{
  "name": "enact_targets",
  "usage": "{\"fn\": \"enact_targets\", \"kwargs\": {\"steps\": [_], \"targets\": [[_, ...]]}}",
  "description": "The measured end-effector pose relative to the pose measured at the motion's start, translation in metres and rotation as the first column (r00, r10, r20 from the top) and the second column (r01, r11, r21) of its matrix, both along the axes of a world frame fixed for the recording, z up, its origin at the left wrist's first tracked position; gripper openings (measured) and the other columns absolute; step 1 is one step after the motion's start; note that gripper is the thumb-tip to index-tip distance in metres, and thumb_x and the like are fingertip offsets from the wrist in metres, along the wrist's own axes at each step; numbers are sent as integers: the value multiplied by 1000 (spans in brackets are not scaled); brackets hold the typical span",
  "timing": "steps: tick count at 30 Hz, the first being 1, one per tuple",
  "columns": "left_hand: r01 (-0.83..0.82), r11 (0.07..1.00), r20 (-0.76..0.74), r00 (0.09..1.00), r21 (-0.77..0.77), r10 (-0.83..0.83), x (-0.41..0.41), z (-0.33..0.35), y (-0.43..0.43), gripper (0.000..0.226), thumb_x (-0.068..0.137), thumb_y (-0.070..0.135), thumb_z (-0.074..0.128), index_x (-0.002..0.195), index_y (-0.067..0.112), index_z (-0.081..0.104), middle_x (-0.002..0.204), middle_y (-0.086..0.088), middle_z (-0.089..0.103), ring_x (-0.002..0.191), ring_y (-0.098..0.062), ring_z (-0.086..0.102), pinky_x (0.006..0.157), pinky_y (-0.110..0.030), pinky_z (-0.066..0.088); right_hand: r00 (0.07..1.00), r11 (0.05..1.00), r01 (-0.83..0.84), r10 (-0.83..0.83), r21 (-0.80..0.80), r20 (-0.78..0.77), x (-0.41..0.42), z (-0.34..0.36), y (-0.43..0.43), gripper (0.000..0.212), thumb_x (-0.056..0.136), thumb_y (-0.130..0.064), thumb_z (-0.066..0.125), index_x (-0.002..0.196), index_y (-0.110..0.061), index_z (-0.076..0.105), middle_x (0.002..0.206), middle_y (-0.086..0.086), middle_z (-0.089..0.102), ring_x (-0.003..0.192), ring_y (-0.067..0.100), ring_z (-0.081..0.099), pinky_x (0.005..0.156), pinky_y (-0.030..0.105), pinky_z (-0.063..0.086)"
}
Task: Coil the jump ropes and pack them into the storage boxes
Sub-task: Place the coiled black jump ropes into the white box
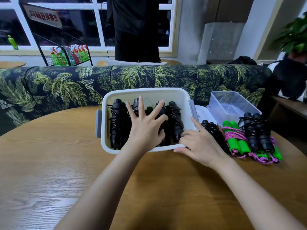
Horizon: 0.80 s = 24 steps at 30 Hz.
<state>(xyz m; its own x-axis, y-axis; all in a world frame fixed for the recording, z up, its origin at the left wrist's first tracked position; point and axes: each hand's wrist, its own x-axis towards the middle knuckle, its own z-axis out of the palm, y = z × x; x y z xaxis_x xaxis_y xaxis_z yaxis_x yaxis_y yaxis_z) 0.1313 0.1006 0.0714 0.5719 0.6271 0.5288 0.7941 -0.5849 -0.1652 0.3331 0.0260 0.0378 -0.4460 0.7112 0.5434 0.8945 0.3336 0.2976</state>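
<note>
My left grip (pixel 146 128): fingers spread flat, pressing black jump ropes (pixel 118 123) in white box (pixel 174 96), frame centre. My right grip (pixel 199 145): pinching its near-right corner.

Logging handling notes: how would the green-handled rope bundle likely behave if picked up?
The green-handled rope bundle would probably lift as one piece, since pink cord wraps its handles. Loose loops at its near end would likely dangle. A black rope bundle overlaps it and may slide off.
</note>
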Motion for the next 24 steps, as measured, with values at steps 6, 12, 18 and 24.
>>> {"fn": "enact_targets", "kwargs": {"steps": [6,12,18,24], "targets": [[-195,977,51,979,-85,199,11,4,-3,43,68,39,77,104,25,58,152,3,38,137,-64,16,99,-85,-3,998,973,46,-37,228,-42,-14,-11,-5,65,102,-56,35,56,-14,51,46,-4,45,50,18,46,116,46,31],[-239,970,167,956,-41,243,3,-3,-2,40,68,30,78,102,22,57,156,5,33,136,-66,15,99,-84,-2,995,951,78,-58,299,-76,-21,-24,-11,61,100,-56,42,57,-15,52,47,-2,45,50,18,45,112,51,37],[-219,976,131,967,3,217,-8,-6,-3,49,77,52,67,121,32,58,160,5,27,139,-59,18,101,-82,-7,990,990,44,-26,133,-137,-17,-20,-15,54,97,-56,41,68,-16,63,63,-7,60,72,15,58,120,54,19],[-203,979,140,969,-23,204,-10,-5,0,52,76,50,70,124,32,58,160,5,27,139,-58,19,99,-82,-8,778,966,149,17,210,-628,20,-10,-28,30,99,-29,49,113,-11,69,121,4,63,113,19,51,98,38,45]]}}
